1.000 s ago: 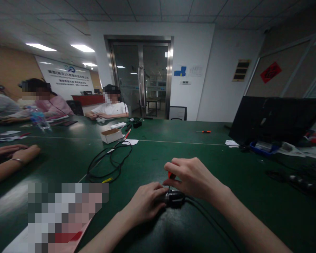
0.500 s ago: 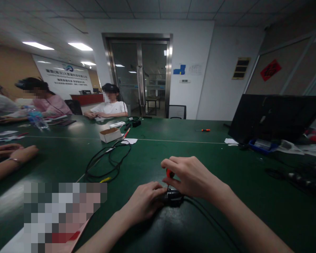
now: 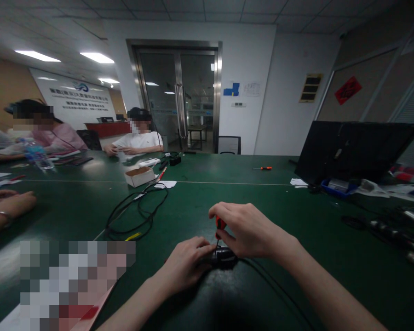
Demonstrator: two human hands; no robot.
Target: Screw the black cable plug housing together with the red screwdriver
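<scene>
My right hand (image 3: 246,230) is closed round the red-and-black handle of a screwdriver (image 3: 220,222), which stands nearly upright. Its thin shaft points down onto a dark, glossy black device (image 3: 225,257) lying on the green table. My left hand (image 3: 188,259) wraps over the left end of that device and holds it against the tabletop; the fingers hide part of it. From the right end of the device a black cable (image 3: 267,276) runs toward the table's near edge. Where the screwdriver tip meets the device is too small to make out.
On the green table (image 3: 193,207) lie a coiled black cable (image 3: 152,216), a small open box (image 3: 140,176) and another screwdriver (image 3: 266,168). A monitor (image 3: 352,156) stands at the right. A co-worker's hands (image 3: 15,204) rest at the left; other people sit farther back.
The whole view has shifted slightly, with things appearing a little farther left. My right hand has turned a bit on the screwdriver, showing more of its handle; my left hand still holds the device.
</scene>
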